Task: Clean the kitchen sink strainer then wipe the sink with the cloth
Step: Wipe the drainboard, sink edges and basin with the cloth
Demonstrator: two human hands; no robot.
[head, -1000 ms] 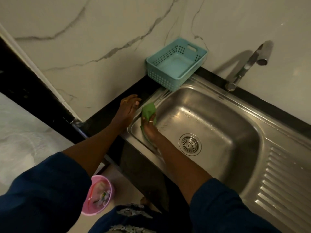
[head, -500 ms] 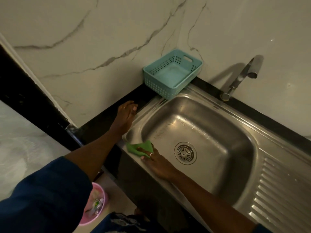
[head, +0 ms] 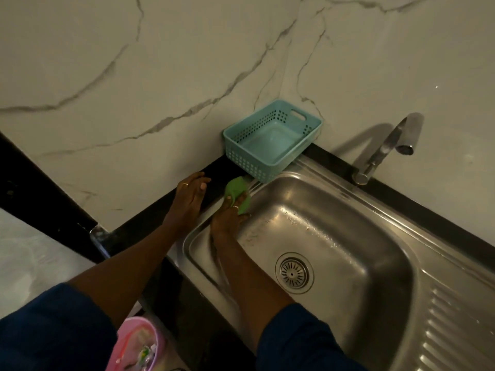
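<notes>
While right hand [head: 227, 218] gripping one cloth [head: 237, 191] on sink [head: 348, 231], left hand [head: 187, 199] flat, open.

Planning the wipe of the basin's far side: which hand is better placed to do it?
The right hand, probably. It already grips the green cloth at the steel sink's left rim, beside the teal plastic basket. The left hand rests flat and empty on the black counter, outside the basin.

Right hand [head: 227, 218] pressing green cloth [head: 237, 192] on sink [head: 375, 210] rim.
</notes>
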